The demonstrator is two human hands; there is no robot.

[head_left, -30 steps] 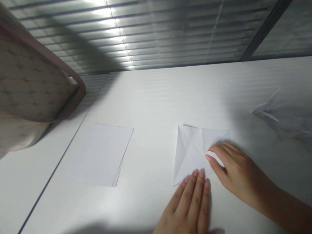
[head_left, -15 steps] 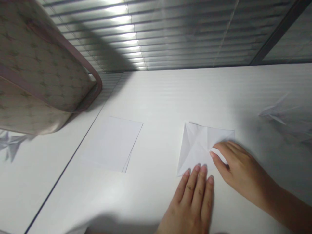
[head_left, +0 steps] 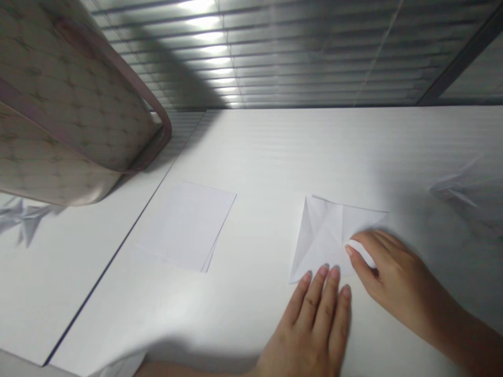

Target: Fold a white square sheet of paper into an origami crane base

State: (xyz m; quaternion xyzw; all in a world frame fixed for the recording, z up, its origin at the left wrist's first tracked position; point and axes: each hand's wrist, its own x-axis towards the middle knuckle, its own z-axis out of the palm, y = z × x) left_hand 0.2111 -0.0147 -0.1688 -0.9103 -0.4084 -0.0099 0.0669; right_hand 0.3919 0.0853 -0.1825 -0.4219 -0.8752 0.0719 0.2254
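A white paper sheet folded into creased triangular flaps (head_left: 324,235) lies on the white table (head_left: 275,146). My right hand (head_left: 395,272) is shut on a curled white paper flap (head_left: 360,253) at the sheet's lower right, between thumb and fingers. My left hand (head_left: 310,330) rests flat on the table with its fingers apart, the fingertips at the sheet's lower edge. A small stack of white paper sheets (head_left: 186,225) lies to the left of both hands.
A folded paper figure (head_left: 459,183) lies at the right, and another (head_left: 27,217) lies at the left, past a dark table seam (head_left: 113,275). A patterned beige fabric bin with a mauve rim (head_left: 66,99) overhangs the upper left. Slatted blinds (head_left: 294,57) run along the far side.
The whole scene has shifted right and slightly up in the view, so the head has moved. Both hands keep the same places on the paper.
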